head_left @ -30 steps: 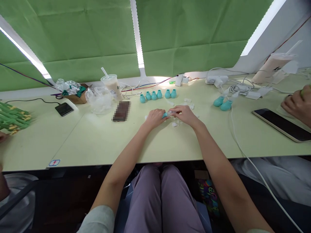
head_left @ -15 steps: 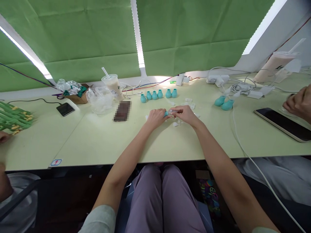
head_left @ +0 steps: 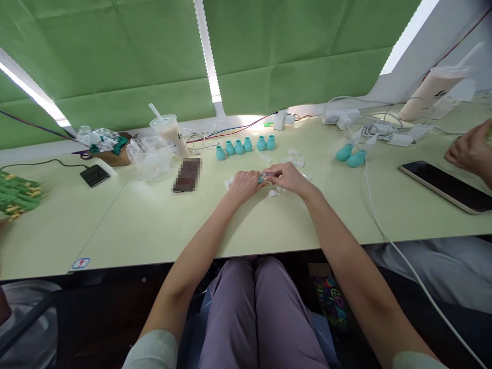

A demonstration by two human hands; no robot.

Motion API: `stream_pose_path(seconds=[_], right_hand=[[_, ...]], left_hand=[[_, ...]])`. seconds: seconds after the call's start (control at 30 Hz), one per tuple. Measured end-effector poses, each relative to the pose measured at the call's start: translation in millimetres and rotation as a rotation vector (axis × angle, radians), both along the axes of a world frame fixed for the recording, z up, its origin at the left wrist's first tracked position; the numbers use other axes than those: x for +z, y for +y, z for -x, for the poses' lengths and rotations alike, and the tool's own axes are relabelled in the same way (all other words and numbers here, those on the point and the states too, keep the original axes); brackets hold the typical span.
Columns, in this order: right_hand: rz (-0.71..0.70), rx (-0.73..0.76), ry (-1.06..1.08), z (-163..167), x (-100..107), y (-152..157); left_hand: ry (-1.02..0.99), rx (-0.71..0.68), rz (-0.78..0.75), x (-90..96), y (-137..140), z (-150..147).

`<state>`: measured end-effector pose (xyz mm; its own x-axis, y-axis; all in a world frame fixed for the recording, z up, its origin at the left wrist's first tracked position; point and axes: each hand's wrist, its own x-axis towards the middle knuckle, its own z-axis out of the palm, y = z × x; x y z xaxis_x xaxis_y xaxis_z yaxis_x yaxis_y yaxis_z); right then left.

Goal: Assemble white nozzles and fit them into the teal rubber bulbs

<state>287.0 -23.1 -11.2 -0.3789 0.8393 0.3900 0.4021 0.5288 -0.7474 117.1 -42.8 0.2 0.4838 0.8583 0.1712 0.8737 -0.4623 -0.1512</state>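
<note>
My left hand (head_left: pixel 246 185) is wrapped round a small turquoise vase-shaped piece (head_left: pixel 261 179), mostly hidden by the fingers. At its mouth my right hand (head_left: pixel 286 177) pinches a small whitish part (head_left: pixel 265 175), too small to name. Both hands meet just above the table. Small white plastic bits (head_left: pixel 273 193) lie under and around them. Behind stands a row of several turquoise vase-shaped pieces (head_left: pixel 239 147), upright with open mouths. Two more turquoise pieces (head_left: pixel 356 158) lie tilted to the right.
A drink cup (head_left: pixel 169 134), a clear plastic bag (head_left: pixel 149 160) and a blurred brown rectangle (head_left: pixel 187 175) are on the left. White cables and adapters (head_left: pixel 380 128) run along the back right. A phone (head_left: pixel 446 185) lies near another person's hand (head_left: pixel 471 154).
The view has shifted slightly, moving the table items left. My hands stay together on the turquoise piece. At right, the other person's hand has moved; at left, another's hand has left view.
</note>
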Motion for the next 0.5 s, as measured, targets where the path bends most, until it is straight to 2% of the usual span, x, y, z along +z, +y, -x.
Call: stream_pose_path(seconds=[0.13, 0.27, 0.4, 0.5], right_hand=[[0.018, -0.036, 0.18, 9.0, 7.6, -2.9], [0.085, -0.029, 0.392, 15.3, 13.1, -4.0], [0.137, -0.051, 0.372, 14.0, 10.7, -2.2], [0.073, -0.067, 0.299, 14.1, 8.2, -2.8]], left_hand=[[-0.133, 0.032, -0.087, 4.6, 5.2, 2.3], [-0.462, 0.015, -0.161, 2.6, 8.1, 2.5], [-0.702, -0.126, -0.063, -7.1, 6.1, -2.9], [-0.762, -0.204, 0.038, -11.5, 3.7, -7.3]])
